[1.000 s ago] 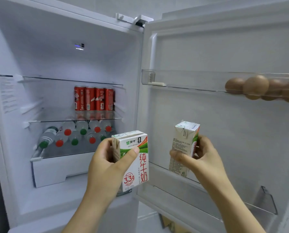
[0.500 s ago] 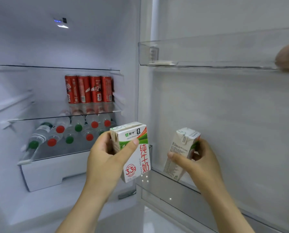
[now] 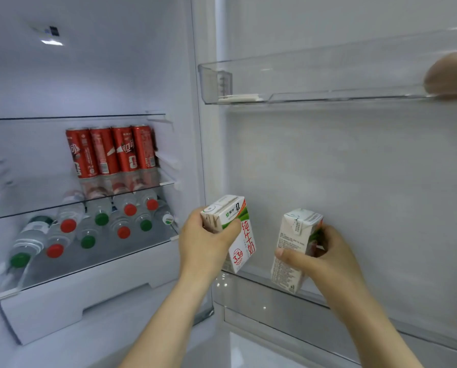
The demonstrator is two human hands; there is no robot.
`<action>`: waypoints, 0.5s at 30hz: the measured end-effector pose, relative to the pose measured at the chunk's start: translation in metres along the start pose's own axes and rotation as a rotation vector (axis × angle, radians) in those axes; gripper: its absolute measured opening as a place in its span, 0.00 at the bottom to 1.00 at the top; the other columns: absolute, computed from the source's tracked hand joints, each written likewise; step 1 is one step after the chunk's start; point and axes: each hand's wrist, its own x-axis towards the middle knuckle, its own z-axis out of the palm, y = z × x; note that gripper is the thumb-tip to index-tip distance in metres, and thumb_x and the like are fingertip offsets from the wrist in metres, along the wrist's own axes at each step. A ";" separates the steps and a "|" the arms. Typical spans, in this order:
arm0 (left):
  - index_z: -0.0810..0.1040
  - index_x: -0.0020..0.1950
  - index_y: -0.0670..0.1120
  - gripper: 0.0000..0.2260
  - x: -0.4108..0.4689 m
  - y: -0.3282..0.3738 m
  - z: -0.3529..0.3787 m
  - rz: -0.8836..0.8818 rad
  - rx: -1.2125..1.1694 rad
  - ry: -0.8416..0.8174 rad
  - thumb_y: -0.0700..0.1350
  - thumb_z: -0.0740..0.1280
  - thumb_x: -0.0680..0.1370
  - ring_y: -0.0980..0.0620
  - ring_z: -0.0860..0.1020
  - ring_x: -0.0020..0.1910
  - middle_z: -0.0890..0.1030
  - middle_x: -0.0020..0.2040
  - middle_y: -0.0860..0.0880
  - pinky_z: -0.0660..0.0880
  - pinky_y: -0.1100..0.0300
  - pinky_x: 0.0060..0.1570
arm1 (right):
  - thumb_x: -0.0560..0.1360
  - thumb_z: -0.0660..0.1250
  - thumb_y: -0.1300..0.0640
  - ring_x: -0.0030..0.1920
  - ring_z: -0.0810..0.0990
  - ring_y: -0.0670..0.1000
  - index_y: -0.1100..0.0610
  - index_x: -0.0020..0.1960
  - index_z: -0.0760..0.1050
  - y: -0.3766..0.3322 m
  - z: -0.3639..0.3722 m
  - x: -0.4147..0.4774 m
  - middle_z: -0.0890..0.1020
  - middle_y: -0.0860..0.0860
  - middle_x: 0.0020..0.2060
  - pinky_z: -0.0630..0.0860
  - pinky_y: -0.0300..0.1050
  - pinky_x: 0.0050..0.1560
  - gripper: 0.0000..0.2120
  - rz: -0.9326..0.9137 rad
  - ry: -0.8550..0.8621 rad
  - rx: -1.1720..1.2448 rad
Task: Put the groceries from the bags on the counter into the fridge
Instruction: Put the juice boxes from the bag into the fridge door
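Fridge open, door swung wide to your right. Your left hand (image 3: 206, 244) is clamped on a milk carton (image 3: 231, 229), thumb across its printed front, fingers behind; your right hand (image 3: 320, 257) is clamped on a second carton (image 3: 292, 248), thumb on the near face, fingers wrapped round the far side. Both cartons sit in the air just above the front rim of the lower door shelf (image 3: 315, 309), the left one near the shelf's hinge-side end, the right one further along it, its bottom corner almost at the rim. Judged by look: small, stiff card boxes, light enough for one hand each, faces smooth and a little slick, walls likely to dent if squeezed hard, so grip the broad faces at mid-height as you do now and set each down flat on its base. The shelf below looks bare where visible (its right end runs out of view). Above, the clear upper door bin (image 3: 301, 83) holds an egg (image 3: 450, 75) at its right end, well clear of your reach. Inside the cabinet, red cans (image 3: 110, 150) stand at the right end of the middle glass shelf, and bottles (image 3: 89, 224) lie cap-outward on the shelf beneath. Only the shelf's rim stands in the way: lift over it.
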 end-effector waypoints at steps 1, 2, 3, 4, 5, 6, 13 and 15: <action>0.75 0.43 0.54 0.12 -0.001 -0.003 0.001 -0.001 0.012 -0.012 0.40 0.75 0.69 0.63 0.79 0.38 0.81 0.41 0.58 0.74 0.72 0.32 | 0.61 0.81 0.59 0.38 0.81 0.39 0.51 0.53 0.75 0.000 0.000 0.000 0.84 0.45 0.43 0.75 0.38 0.38 0.24 0.002 0.006 -0.003; 0.75 0.43 0.54 0.12 -0.001 -0.007 0.003 -0.002 0.020 -0.027 0.40 0.75 0.69 0.63 0.79 0.39 0.81 0.42 0.57 0.74 0.73 0.31 | 0.61 0.81 0.59 0.38 0.81 0.39 0.51 0.53 0.75 0.000 0.000 0.000 0.84 0.45 0.43 0.75 0.37 0.37 0.24 0.003 0.015 -0.006; 0.75 0.44 0.55 0.13 -0.002 -0.009 0.003 -0.001 0.030 -0.036 0.40 0.75 0.69 0.63 0.79 0.39 0.82 0.42 0.57 0.73 0.74 0.32 | 0.61 0.81 0.59 0.38 0.81 0.39 0.51 0.52 0.75 0.000 0.000 -0.001 0.84 0.44 0.43 0.75 0.36 0.36 0.23 0.003 0.017 -0.009; 0.75 0.44 0.55 0.13 -0.002 -0.011 0.003 0.005 0.042 -0.042 0.40 0.75 0.68 0.64 0.79 0.39 0.82 0.43 0.57 0.73 0.74 0.32 | 0.61 0.81 0.59 0.38 0.81 0.38 0.51 0.52 0.75 -0.001 0.000 -0.001 0.84 0.44 0.43 0.74 0.34 0.35 0.23 0.001 0.017 -0.014; 0.75 0.44 0.55 0.14 -0.002 -0.011 0.003 0.013 0.053 -0.047 0.41 0.75 0.68 0.66 0.78 0.37 0.81 0.42 0.58 0.73 0.75 0.32 | 0.62 0.80 0.59 0.38 0.81 0.38 0.50 0.52 0.75 -0.001 0.000 -0.001 0.83 0.44 0.42 0.74 0.32 0.34 0.23 0.001 0.015 -0.020; 0.74 0.44 0.55 0.14 -0.002 -0.012 0.003 0.021 0.062 -0.052 0.41 0.75 0.68 0.67 0.78 0.36 0.81 0.42 0.58 0.72 0.75 0.32 | 0.62 0.81 0.59 0.39 0.81 0.38 0.50 0.52 0.75 0.000 0.001 -0.001 0.83 0.44 0.42 0.74 0.32 0.33 0.22 0.002 0.012 -0.027; 0.71 0.43 0.56 0.14 -0.008 -0.016 0.007 0.052 0.176 -0.061 0.45 0.74 0.67 0.65 0.78 0.40 0.80 0.43 0.59 0.70 0.71 0.32 | 0.61 0.82 0.58 0.40 0.81 0.37 0.49 0.53 0.75 -0.003 0.002 -0.004 0.84 0.42 0.43 0.74 0.37 0.38 0.25 0.018 -0.007 -0.031; 0.71 0.44 0.55 0.13 -0.007 -0.022 0.009 0.048 0.222 -0.064 0.48 0.74 0.67 0.60 0.77 0.42 0.79 0.45 0.55 0.67 0.69 0.34 | 0.57 0.82 0.54 0.41 0.81 0.37 0.48 0.53 0.75 -0.004 0.002 -0.005 0.84 0.42 0.43 0.74 0.38 0.39 0.27 0.020 -0.009 -0.033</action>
